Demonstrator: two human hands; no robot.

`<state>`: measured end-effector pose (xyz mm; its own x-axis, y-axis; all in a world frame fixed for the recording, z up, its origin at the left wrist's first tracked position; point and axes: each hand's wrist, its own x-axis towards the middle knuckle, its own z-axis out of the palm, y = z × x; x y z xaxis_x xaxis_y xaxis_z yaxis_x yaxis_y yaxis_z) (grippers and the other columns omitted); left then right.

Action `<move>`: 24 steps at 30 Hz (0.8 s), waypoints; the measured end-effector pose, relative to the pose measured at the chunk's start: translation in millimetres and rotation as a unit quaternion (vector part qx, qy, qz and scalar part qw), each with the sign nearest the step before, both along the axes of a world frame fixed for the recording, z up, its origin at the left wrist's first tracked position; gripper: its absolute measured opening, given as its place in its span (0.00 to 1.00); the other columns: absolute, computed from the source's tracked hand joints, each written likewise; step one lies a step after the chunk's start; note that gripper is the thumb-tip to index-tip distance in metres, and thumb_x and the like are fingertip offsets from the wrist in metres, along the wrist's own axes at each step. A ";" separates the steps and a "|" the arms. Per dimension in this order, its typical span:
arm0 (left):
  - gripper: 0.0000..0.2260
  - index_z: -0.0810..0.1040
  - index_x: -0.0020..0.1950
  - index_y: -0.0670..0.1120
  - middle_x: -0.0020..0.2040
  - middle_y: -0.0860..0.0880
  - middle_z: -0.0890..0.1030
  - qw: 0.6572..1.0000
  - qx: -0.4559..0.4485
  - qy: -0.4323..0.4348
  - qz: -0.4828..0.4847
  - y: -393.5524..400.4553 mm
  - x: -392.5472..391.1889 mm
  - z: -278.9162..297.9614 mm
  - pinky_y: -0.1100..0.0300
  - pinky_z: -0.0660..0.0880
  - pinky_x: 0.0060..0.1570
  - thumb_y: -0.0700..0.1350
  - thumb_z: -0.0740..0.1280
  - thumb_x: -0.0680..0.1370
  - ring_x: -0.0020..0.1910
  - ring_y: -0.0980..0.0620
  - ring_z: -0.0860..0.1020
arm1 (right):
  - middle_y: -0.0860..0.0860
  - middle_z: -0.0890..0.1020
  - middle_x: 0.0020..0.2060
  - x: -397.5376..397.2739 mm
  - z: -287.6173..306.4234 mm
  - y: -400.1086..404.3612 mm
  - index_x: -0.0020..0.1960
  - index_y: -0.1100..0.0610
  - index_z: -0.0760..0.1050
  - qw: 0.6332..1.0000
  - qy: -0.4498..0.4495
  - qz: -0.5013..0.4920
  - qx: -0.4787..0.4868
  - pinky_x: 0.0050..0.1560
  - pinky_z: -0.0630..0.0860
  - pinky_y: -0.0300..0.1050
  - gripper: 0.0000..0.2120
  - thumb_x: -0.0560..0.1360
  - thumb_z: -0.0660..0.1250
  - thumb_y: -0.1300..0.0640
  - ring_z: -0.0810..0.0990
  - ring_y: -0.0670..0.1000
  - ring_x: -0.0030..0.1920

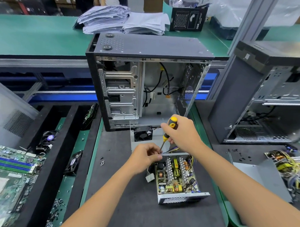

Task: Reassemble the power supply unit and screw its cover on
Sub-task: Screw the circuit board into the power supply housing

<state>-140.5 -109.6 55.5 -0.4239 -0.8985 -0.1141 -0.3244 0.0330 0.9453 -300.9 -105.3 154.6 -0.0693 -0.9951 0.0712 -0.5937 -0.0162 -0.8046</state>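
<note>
The yellow-and-black screwdriver (169, 130) is gripped by the right hand (183, 134) while its tip is steadied by the pinching left hand (145, 155) at the far rim of the open grey metal power supply unit (177, 178) on the black surface (131, 200); the tiny screw, not discernible, could be dropped among components if tilted.

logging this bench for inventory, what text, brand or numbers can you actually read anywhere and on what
"850": on the side of the black product box on the far green table; the brand word above it is too blurred to read.
Motherboard printing: too small.
Paper stacks: illegible.
Power supply board: no readable markings.
</note>
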 end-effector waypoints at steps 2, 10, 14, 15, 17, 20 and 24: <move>0.05 0.80 0.43 0.48 0.37 0.49 0.78 1.000 0.000 -0.015 -0.011 0.7 -6.8 0.1 0.65 0.73 0.39 0.39 0.73 0.73 0.35 0.56 0.73 | 0.59 0.81 0.32 -4.4 1.4 0.8 0.37 0.61 0.67 1.000 0.000 -0.005 -0.004 0.26 0.76 0.39 0.15 0.77 0.66 0.53 0.79 0.44 0.24; 0.09 0.78 0.42 0.54 0.36 0.54 0.79 0.999 -0.034 -0.024 0.000 1.9 -20.6 1.2 0.73 0.71 0.35 0.40 0.71 0.75 0.33 0.66 0.74 | 0.64 0.80 0.35 -16.7 6.3 3.6 0.40 0.66 0.68 1.000 0.026 -0.008 -0.014 0.29 0.76 0.43 0.17 0.77 0.66 0.53 0.78 0.44 0.24; 0.07 0.78 0.44 0.54 0.40 0.52 0.81 0.997 -0.059 -0.045 0.005 1.3 -23.7 -0.2 0.73 0.72 0.38 0.41 0.71 0.75 0.36 0.63 0.75 | 0.62 0.80 0.34 -16.8 8.2 5.5 0.41 0.66 0.69 0.999 0.045 -0.003 -0.022 0.33 0.78 0.48 0.17 0.77 0.66 0.53 0.78 0.46 0.25; 0.06 0.79 0.44 0.53 0.40 0.52 0.81 0.997 -0.065 -0.047 0.010 0.5 -24.2 -0.4 0.73 0.71 0.38 0.41 0.71 0.75 0.36 0.63 0.75 | 0.62 0.80 0.33 -16.3 8.8 5.8 0.41 0.66 0.69 0.998 0.047 0.001 -0.029 0.33 0.78 0.48 0.16 0.77 0.66 0.53 0.78 0.46 0.25; 0.06 0.79 0.44 0.53 0.39 0.54 0.80 0.996 -0.076 -0.045 0.021 -1.1 -24.5 -0.8 0.74 0.70 0.38 0.41 0.71 0.74 0.36 0.64 0.75 | 0.62 0.80 0.33 -15.9 10.3 5.1 0.41 0.66 0.69 0.998 0.051 0.005 -0.036 0.33 0.78 0.49 0.16 0.77 0.66 0.53 0.78 0.45 0.25; 0.06 0.78 0.44 0.53 0.38 0.56 0.79 0.995 -0.085 -0.043 0.032 -1.8 -22.1 -2.9 0.74 0.70 0.38 0.41 0.71 0.74 0.36 0.65 0.74 | 0.61 0.80 0.33 -15.5 11.3 3.7 0.41 0.66 0.69 0.998 0.052 0.008 -0.034 0.34 0.78 0.49 0.17 0.77 0.66 0.52 0.78 0.43 0.24; 0.09 0.77 0.42 0.55 0.39 0.54 0.79 0.994 -0.090 -0.051 0.029 -2.5 -19.0 -3.3 0.70 0.71 0.39 0.41 0.72 0.74 0.36 0.62 0.74 | 0.59 0.80 0.33 -12.0 10.3 3.1 0.41 0.65 0.69 0.998 0.056 0.016 -0.028 0.34 0.78 0.48 0.16 0.77 0.66 0.52 0.78 0.43 0.25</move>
